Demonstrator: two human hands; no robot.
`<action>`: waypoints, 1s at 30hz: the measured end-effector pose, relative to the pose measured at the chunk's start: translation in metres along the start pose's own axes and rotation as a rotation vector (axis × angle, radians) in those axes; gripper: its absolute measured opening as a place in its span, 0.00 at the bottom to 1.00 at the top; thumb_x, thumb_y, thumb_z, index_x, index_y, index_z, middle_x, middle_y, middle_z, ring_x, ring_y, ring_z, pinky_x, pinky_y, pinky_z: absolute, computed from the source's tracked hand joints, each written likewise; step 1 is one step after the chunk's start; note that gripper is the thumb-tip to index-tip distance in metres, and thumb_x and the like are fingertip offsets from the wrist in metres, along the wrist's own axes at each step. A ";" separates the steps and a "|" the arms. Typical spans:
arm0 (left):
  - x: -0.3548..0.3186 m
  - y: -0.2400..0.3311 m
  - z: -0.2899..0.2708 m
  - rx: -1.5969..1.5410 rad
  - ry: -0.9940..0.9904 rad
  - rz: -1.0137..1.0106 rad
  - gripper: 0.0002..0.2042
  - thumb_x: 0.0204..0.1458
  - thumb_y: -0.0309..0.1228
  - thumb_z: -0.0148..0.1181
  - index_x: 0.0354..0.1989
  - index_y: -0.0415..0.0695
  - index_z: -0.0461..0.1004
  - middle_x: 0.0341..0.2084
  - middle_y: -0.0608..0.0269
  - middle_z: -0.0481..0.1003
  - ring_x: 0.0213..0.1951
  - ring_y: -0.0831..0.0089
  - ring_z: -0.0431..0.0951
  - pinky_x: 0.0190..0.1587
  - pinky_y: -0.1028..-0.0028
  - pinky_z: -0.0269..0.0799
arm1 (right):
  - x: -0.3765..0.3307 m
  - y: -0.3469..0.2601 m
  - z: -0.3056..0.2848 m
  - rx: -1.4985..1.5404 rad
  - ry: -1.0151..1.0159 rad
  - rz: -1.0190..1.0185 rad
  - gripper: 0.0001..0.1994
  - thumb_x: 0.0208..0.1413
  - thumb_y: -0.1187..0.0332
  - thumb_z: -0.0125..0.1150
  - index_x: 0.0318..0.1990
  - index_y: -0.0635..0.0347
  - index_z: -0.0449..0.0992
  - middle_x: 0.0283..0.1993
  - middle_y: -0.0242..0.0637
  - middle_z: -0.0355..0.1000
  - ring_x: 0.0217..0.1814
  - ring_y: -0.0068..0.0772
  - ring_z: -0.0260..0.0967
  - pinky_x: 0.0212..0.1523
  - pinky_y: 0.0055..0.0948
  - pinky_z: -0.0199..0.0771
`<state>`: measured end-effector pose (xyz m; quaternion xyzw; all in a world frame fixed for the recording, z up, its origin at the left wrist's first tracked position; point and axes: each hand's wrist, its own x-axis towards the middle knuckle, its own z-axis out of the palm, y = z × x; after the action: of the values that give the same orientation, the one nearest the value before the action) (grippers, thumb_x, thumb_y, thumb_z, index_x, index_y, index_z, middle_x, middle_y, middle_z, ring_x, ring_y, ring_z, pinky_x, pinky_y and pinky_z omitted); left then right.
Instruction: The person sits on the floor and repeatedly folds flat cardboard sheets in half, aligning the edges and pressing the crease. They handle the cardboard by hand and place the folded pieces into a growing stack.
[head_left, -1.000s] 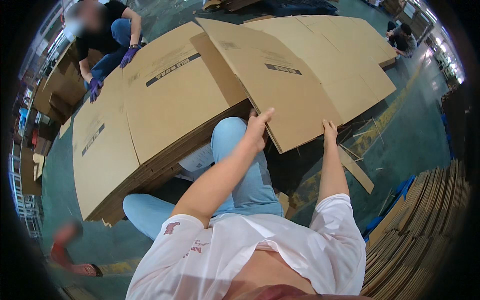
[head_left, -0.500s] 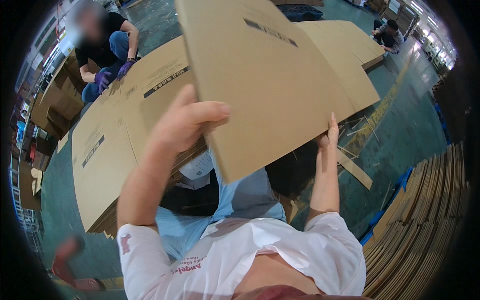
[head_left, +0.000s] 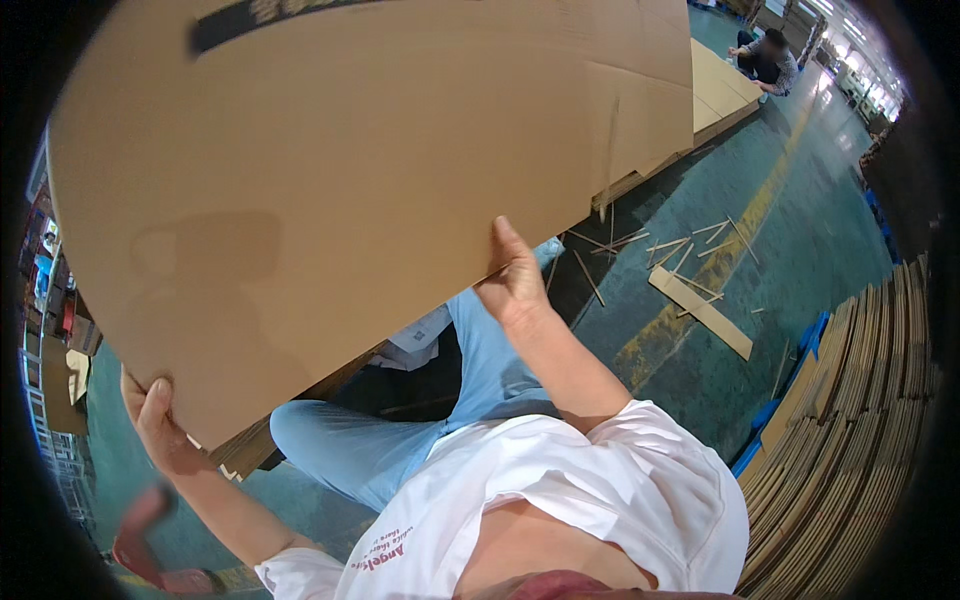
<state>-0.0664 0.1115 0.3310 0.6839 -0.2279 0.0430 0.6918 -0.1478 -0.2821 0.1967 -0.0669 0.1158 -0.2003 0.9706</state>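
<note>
A large brown cardboard sheet [head_left: 380,180] with a dark printed strip spreads across the upper left, held up in front of me. At its lower left corner my left hand [head_left: 155,425] grips the edge, thumb on the near face and fingers mostly hidden behind. My right hand [head_left: 515,280] pinches the near lower edge farther right, thumb on top. Beneath the sheet, the layered edges of a cardboard stack [head_left: 245,455] show at the lower left. The sheet hides most of that stack.
Upright packed cardboard [head_left: 850,460] stands at my right beside a blue edge [head_left: 790,395]. Loose cardboard strips [head_left: 700,310] lie on the green floor. Another person [head_left: 768,65] crouches at the far right by more flat cardboard [head_left: 725,90]. A red curved object [head_left: 145,550] is at the lower left.
The sheet has swung left and come closer to flat, now covering the person in purple gloves. My left hand has moved down and left; my right hand has moved left.
</note>
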 end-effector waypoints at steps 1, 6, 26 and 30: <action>-0.008 -0.008 -0.017 -0.022 0.011 0.002 0.35 0.42 0.35 0.62 0.58 0.32 0.57 0.50 0.51 0.68 0.50 0.63 0.71 0.52 0.68 0.66 | -0.003 0.012 0.004 -0.017 0.051 0.037 0.19 0.51 0.65 0.62 0.51 0.55 0.69 0.52 0.34 0.69 0.54 0.35 0.66 0.57 0.38 0.65; -0.036 -0.052 -0.108 -0.092 0.142 -0.047 0.30 0.46 0.29 0.59 0.58 0.33 0.57 0.49 0.54 0.70 0.50 0.64 0.70 0.53 0.69 0.66 | -0.011 0.066 -0.005 0.041 0.017 0.295 0.21 0.53 0.64 0.60 0.54 0.55 0.65 0.54 0.35 0.67 0.54 0.36 0.67 0.56 0.39 0.68; 0.026 -0.164 0.056 0.821 -0.739 0.084 0.29 0.39 0.29 0.63 0.55 0.43 0.66 0.59 0.52 0.60 0.62 0.54 0.56 0.63 0.64 0.53 | 0.013 0.221 -0.047 -1.165 -0.720 1.063 0.23 0.57 0.61 0.53 0.55 0.68 0.62 0.40 0.46 0.73 0.37 0.35 0.73 0.38 0.32 0.76; 0.027 -0.198 0.076 1.070 -0.716 0.048 0.26 0.37 0.26 0.64 0.50 0.39 0.68 0.56 0.52 0.64 0.62 0.54 0.56 0.63 0.62 0.54 | 0.080 0.062 -0.041 -1.339 -0.562 0.275 0.13 0.53 0.68 0.59 0.44 0.64 0.73 0.39 0.38 0.74 0.38 0.25 0.72 0.39 0.25 0.74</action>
<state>0.0121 0.0192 0.1548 0.9010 -0.4070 -0.0650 0.1351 -0.0634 -0.2619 0.1302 -0.6785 -0.0323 0.0616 0.7313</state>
